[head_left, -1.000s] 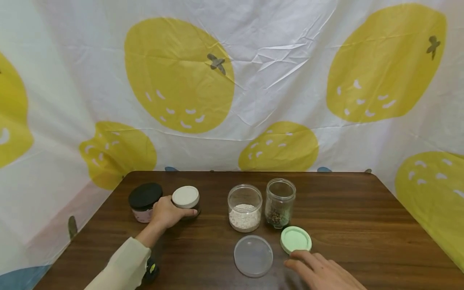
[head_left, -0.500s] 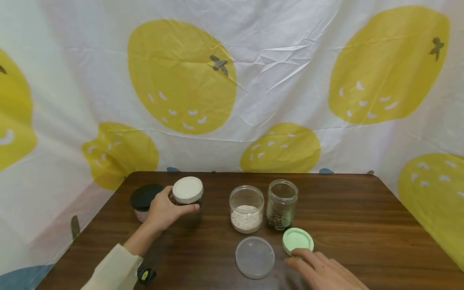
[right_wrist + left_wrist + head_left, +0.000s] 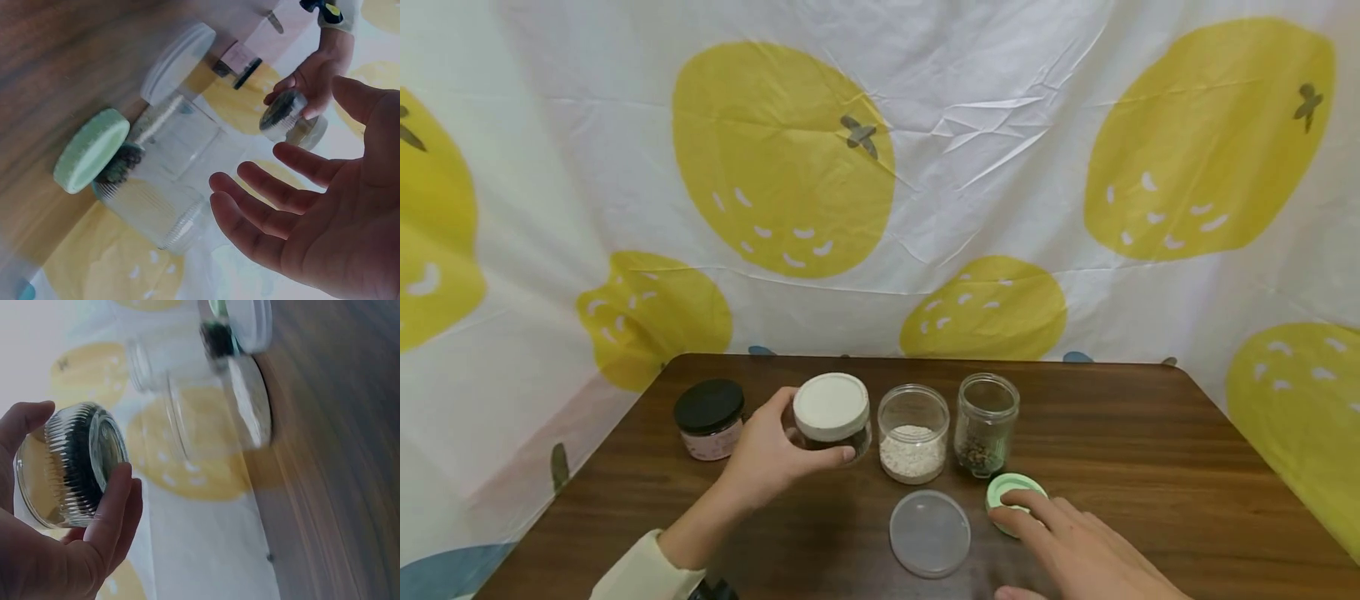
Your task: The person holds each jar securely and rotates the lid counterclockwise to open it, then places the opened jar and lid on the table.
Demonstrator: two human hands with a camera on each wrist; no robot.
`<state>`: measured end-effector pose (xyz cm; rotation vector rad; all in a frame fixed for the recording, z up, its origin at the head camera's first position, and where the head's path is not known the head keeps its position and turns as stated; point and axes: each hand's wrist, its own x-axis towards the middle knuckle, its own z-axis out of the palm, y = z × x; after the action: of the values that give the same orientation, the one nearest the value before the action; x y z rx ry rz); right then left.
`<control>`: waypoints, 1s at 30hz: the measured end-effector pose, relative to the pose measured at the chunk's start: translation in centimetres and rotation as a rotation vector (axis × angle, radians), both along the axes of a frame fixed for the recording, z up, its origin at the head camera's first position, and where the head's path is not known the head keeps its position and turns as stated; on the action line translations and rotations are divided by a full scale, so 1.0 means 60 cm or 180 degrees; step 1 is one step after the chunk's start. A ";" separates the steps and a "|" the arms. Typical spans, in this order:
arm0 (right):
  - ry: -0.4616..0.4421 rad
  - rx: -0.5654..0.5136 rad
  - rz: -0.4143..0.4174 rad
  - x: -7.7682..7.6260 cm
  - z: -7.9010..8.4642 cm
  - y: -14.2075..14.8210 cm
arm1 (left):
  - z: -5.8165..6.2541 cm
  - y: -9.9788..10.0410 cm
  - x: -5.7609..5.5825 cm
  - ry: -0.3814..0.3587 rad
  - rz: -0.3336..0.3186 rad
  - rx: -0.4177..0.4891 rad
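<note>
My left hand (image 3: 771, 458) grips a squat ribbed glass jar (image 3: 78, 456) with a white lid (image 3: 831, 404). Dark contents fill its bottom, and it is raised off the table. Just to its right stands an uncovered jar of white flakes (image 3: 913, 450). Beyond that is a taller uncovered glass jar (image 3: 987, 417) with small brown pieces at its base. My right hand (image 3: 1071, 546) has its fingers spread and holds nothing. Its fingertips overlap a light green lid (image 3: 92, 150) in the head view. Beside this lies a clear, frosted-looking lid (image 3: 929, 533).
A jar with a black lid and pink label (image 3: 711, 421) stands at the left of the brown wooden table (image 3: 1120, 450). Behind the table hangs a white cloth (image 3: 985, 175) printed with yellow fruit.
My left hand has lifted the white-lidded jar and carried it rightward, away from the black-lidded jar. My right hand has shifted slightly forward over the green lid.
</note>
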<state>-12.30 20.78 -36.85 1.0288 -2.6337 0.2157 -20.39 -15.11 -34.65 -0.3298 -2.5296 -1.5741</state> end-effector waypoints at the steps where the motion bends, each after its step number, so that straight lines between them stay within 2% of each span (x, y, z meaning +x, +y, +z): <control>1: -0.0007 -0.0002 -0.0047 0.002 0.006 -0.002 | 0.001 0.007 0.005 0.0019 -0.0062 0.0013; 6: 0.0064 -0.0077 -0.0165 0.009 0.037 -0.013 | 0.005 0.041 0.027 0.0148 -0.0354 0.0014; 11: 0.0201 -0.0335 -0.0183 0.012 0.066 -0.031 | 0.005 0.074 0.045 0.0198 -0.0629 -0.0073; 17: -0.0019 -0.0687 -0.0347 0.011 0.098 -0.063 | 0.000 0.108 0.059 0.0218 -0.0925 -0.0075; 19: 0.0009 -0.0760 -0.0351 0.007 0.106 -0.076 | -0.002 0.119 0.063 0.0270 -0.1001 -0.0053; 24: 0.0057 -0.0708 -0.0399 0.001 0.118 -0.101 | -0.006 0.144 0.073 0.0453 -0.1092 -0.0138; 30: -0.0106 -0.0386 -0.0570 -0.002 0.122 -0.121 | -0.008 0.160 0.082 0.0439 -0.1091 -0.0173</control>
<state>-12.41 13.51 -29.55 0.7522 -2.6858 0.3494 -15.49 -5.52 -35.15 -0.8879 -2.5109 -1.5255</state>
